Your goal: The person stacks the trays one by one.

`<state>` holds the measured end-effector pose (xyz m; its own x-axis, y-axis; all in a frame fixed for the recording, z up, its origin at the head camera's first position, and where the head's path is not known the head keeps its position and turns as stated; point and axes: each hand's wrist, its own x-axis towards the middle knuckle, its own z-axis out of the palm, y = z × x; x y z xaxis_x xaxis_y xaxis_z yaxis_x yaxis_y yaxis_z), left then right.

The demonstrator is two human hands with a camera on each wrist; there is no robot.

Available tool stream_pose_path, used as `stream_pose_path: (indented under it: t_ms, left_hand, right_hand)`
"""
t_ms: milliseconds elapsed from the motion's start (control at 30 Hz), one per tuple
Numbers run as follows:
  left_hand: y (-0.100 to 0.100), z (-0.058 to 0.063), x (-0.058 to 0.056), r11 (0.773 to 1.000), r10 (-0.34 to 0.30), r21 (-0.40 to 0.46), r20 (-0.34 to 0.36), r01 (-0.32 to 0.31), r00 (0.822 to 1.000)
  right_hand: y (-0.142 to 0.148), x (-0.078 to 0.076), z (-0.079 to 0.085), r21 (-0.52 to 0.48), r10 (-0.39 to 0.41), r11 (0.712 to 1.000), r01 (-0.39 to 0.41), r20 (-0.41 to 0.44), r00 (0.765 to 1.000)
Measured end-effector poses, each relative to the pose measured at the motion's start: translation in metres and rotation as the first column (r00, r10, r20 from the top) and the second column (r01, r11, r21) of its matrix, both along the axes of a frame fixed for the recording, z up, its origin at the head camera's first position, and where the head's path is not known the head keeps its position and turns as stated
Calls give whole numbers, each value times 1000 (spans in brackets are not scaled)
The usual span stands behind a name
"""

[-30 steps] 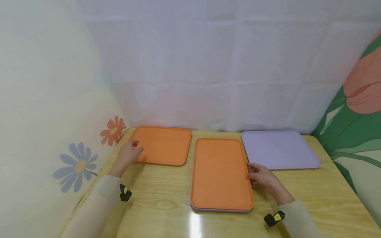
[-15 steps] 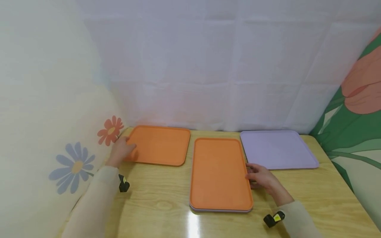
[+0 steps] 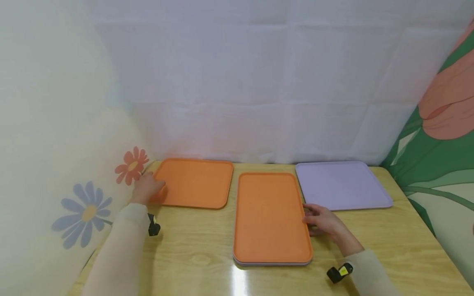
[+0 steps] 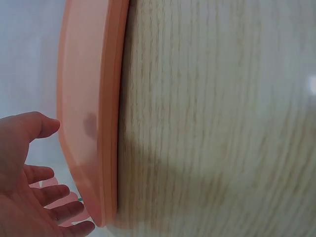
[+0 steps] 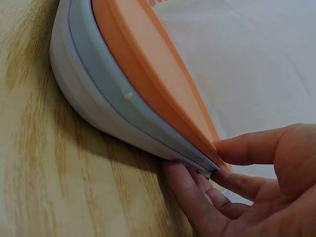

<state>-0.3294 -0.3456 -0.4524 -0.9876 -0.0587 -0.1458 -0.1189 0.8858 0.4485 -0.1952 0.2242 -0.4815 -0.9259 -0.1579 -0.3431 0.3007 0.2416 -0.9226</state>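
Note:
In the head view, my left hand point(image 3: 145, 188) is at the left edge of a flat orange tray point(image 3: 194, 183). Its thumb reaches over that tray, while the left wrist view shows the fingers point(image 4: 53, 195) spread and loosely bent beside the rim. My right hand point(image 3: 323, 221) is on the right side of a stack of trays in the middle, topped by an orange tray point(image 3: 272, 216). The right wrist view shows its thumb on the orange rim and the fingers against the stack's side. Under the orange one lie a bluish-grey tray point(image 5: 101, 81) and a pale tray point(image 5: 74, 94).
A light purple tray point(image 3: 344, 185) lies at the back right of the wooden table point(image 3: 196, 255). White cloth point(image 3: 222, 82) hangs behind the table. Flower-patterned walls stand close on the left and right.
My left hand has moved left, from over the left orange tray's surface to its left edge. The right hand keeps its place at the stack. The head view has shifted slightly.

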Motion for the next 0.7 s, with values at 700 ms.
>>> stream_pose_path:
  t_ms: [700]
  left_hand:
    - [-8,-9,4,987,53,-156,24,-48,998]
  right_hand:
    - [-4,0,-1,19,-12,1000,12,1,1000]
